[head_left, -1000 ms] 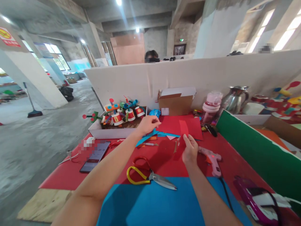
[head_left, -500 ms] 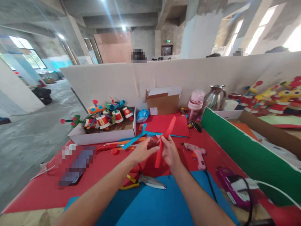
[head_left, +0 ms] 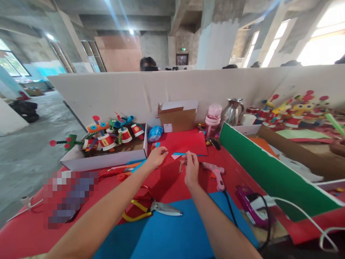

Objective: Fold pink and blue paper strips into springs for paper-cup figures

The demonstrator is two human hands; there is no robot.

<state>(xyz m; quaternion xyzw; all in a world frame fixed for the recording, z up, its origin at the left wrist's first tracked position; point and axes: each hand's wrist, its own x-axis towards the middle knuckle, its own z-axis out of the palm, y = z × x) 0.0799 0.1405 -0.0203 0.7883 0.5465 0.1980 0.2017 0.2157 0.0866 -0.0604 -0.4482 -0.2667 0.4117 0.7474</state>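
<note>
Two bare hands are apart over the red worktop point(head_left: 172, 185) in my view. On the left hand point(head_left: 158, 157) I see bent fingers, and on the right hand point(head_left: 191, 167) curled ones; I cannot tell whether either grips anything. Between them, slightly beyond, I make out a small pale pink piece point(head_left: 175, 156) by the near edge of the red sheet point(head_left: 190, 140), which lies flat. Just right of the right hand is the pink glue gun point(head_left: 219, 175). Nearer me, the yellow-handled scissors point(head_left: 166, 208) lie with their blades over the blue sheet point(head_left: 167, 239). Farther out, I have the white box point(head_left: 105, 162) of cup figures at left, an open cardboard box point(head_left: 178, 120) behind the red sheet, and the green panel point(head_left: 258, 172) at right
</note>
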